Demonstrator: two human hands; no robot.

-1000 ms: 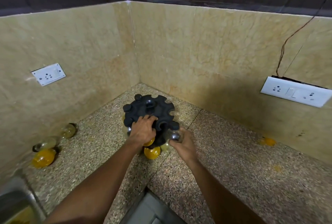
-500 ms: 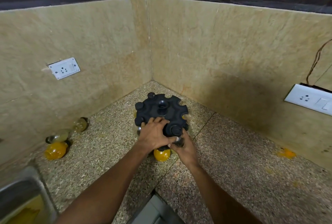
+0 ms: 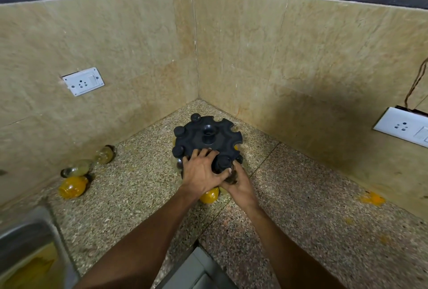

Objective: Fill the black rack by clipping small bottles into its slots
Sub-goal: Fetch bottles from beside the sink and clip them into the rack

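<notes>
Here the rack (image 3: 208, 137) stands on the tabletop (image 3: 301, 207) in the corner of the walls, and both hands work at its near edge, at about 6 o'clock. The left hand (image 3: 202, 173) lies flat on the rack top with fingers spread, pressing it down. The right hand (image 3: 238, 184) is curled around a bottle (image 3: 224, 163) whose black cap sits in a slot at about 5 o'clock; the glass body is mostly hidden by the fingers, so I cannot tell if the neck is fully clipped.

What can go wrong: if the neck is only half in the slot, the bottle may drop out when the right hand lets go. A hard sideways push could also turn or tip the rack, because only the left palm keeps it in place, and the caps already seated at 9 to 11 o'clock could then come loose. The left thumb lies very near the cap and it may be pinched.

Around: three loose bottles (image 3: 76, 178) lie against the left wall at about 9 o'clock, well apart from the rack. A yellow bottle (image 3: 209, 197) hangs or lies under the near edge, just beside the wrists. A steel sink (image 3: 27, 237) is at 7 o'clock. Yellow stains (image 3: 371, 200) mark the tabletop at 3 o'clock. Empty slots remain at 1 to 3 o'clock, with the wall near behind them.
</notes>
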